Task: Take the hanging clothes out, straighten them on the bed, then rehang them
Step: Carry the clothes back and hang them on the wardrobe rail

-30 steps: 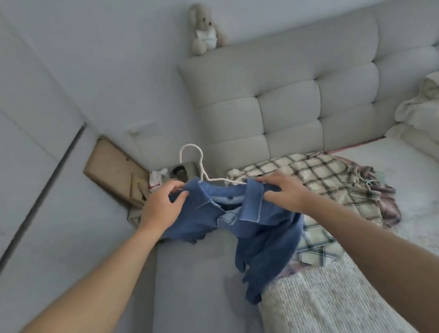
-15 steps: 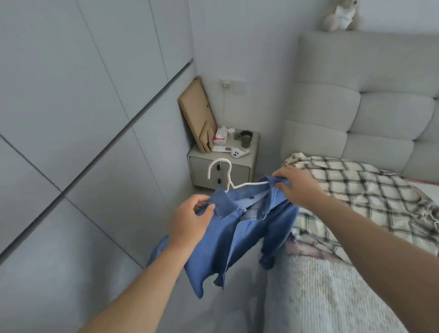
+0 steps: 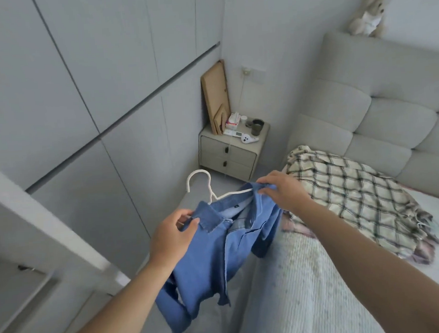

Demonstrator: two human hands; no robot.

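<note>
Grey wardrobe panels (image 3: 78, 98), nightstand (image 3: 234, 149), seemingly padded headboard (image 3: 390, 102).

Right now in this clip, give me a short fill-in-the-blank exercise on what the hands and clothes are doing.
1. Both hands, the left hand and right hand, hold a ____ denim shirt.
2. The shirt sits on a white ____.
3. A ____ shirt lies on the bed.
4. A plush toy sits on the ____.

Missing: blue; hanger; plaid; headboard

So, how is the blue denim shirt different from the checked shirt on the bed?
The blue denim shirt is plain blue; the checked shirt is cream with dark lines. The denim one hangs in the air on a white hanger, gripped by the left hand and right hand; the checked one lies crumpled on the bed, untouched.
</note>
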